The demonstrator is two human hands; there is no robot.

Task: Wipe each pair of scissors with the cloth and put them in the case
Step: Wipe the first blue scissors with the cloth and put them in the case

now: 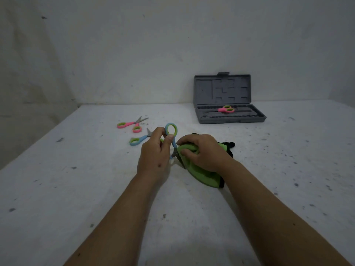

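Two hands busy: my left hand (153,150) pinches the blue scissors (171,132), right hand (199,150) squeezes the cloth (199,174) round the blades, so I risk a nick.

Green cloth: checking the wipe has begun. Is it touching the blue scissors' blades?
Touching. The head view shows the green cloth, gripped by the right hand, wrapped around the blue scissors blades.
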